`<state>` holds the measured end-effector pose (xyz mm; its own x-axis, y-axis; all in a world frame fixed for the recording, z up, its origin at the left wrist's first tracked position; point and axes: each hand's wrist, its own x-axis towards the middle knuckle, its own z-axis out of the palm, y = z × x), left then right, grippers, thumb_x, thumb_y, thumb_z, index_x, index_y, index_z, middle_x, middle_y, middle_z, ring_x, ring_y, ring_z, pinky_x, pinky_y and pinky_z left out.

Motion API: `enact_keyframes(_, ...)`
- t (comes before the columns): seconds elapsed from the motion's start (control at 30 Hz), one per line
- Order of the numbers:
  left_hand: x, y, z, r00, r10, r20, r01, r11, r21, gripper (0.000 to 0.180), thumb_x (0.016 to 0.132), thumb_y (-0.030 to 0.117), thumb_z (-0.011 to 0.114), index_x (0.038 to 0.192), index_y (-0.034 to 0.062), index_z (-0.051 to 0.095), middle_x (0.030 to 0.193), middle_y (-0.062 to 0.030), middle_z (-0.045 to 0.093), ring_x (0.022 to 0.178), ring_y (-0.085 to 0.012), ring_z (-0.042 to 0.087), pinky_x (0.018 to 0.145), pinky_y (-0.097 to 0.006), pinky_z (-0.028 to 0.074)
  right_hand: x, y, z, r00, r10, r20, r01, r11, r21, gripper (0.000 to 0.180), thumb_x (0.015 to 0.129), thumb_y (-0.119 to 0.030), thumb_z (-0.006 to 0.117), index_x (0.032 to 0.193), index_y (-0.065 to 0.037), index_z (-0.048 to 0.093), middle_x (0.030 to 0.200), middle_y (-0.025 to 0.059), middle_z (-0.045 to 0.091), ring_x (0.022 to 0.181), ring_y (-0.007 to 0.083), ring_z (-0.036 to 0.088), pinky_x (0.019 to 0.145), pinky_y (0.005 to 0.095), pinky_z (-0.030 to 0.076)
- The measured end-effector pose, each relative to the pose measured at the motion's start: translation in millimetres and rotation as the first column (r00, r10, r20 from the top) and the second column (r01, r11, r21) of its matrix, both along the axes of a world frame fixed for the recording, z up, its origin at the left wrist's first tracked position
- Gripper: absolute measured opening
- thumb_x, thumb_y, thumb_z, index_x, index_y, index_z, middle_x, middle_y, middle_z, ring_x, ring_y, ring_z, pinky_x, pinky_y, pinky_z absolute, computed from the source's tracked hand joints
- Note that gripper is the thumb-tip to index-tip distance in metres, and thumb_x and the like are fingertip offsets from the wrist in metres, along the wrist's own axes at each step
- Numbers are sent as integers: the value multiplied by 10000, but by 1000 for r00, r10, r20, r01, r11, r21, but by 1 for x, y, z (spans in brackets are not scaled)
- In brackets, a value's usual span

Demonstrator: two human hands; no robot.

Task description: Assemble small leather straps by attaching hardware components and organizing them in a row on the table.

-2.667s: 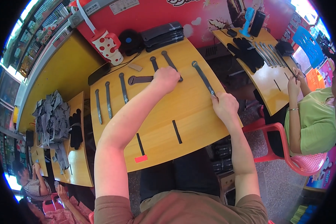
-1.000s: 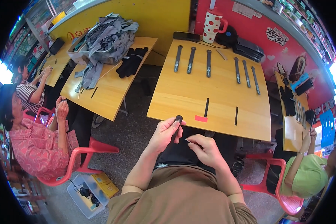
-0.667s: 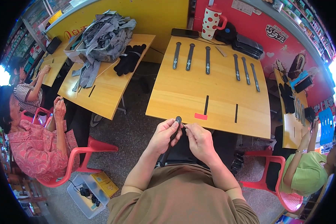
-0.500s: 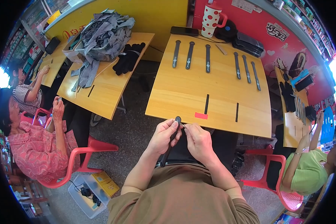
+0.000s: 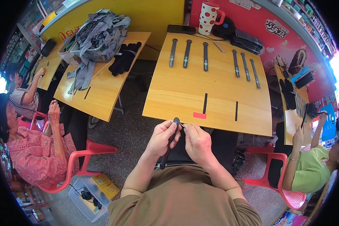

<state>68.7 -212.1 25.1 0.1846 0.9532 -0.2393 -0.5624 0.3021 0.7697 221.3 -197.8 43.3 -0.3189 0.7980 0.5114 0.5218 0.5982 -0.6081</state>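
Note:
My left hand (image 5: 163, 136) grips a long dark strap (image 5: 168, 145) held upright over my lap, just in front of the near edge of the wooden table (image 5: 184, 94). My right hand (image 5: 196, 140) pinches the same strap near its rounded top end, fingers touching those of the left. Two groups of three similar dark straps (image 5: 187, 53) (image 5: 245, 66) lie in a row at the table's far side. Two black tape strips (image 5: 205, 103) and a red tape mark (image 5: 199, 115) sit near the table's front edge.
A red-and-white spotted mug (image 5: 209, 13) and stacked dark items (image 5: 248, 38) stand at the table's back. A second table (image 5: 101, 88) to the left carries grey cloth (image 5: 98, 34) and black gloves (image 5: 125, 56). People sit on red chairs at left (image 5: 37, 150) and right (image 5: 309, 165).
I have turned from reaching over the straps on the table to holding one strap over my lap. In the last second my right hand closed in on the strap's top end.

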Motion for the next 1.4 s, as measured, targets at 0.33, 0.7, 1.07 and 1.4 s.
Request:
enact_keyframes(0.33,1,0,-2,1000,17,-26,-17,1000,15,242,1003,227,494,954,9,588,647,-46,558,442,-73,430,422,-183,354,1,-4,0,992,-14,123,14,1000,7,302,709,46,629,1008,11,611,791,129,573,700,286,627,587,367,502)
enact_keyframes(0.7,6,-9,9,925,97,-367,-38,986,163,158,976,128,532,864,34,594,607,6,541,459,-23,422,415,-176,323,-2,-2,-22,972,-81,223,-8,927,375,401,628,6,598,1009,131,603,718,115,523,562,205,550,443,287,424)
enact_keyframes(1.07,-21,-2,29,744,-73,-664,312,917,249,300,912,79,600,662,3,450,498,-58,447,489,-86,392,456,-275,336,34,33,19,793,64,606,-484,670,563,275,693,-86,632,919,70,646,682,57,534,586,145,551,474,243,422)
enact_keyframes(1.4,-43,16,49,625,-161,-764,607,716,346,254,895,52,604,687,20,461,480,-34,440,448,-98,403,439,-268,337,31,30,35,793,111,599,-520,637,569,274,689,-63,652,920,83,643,736,108,585,614,161,579,493,249,453)
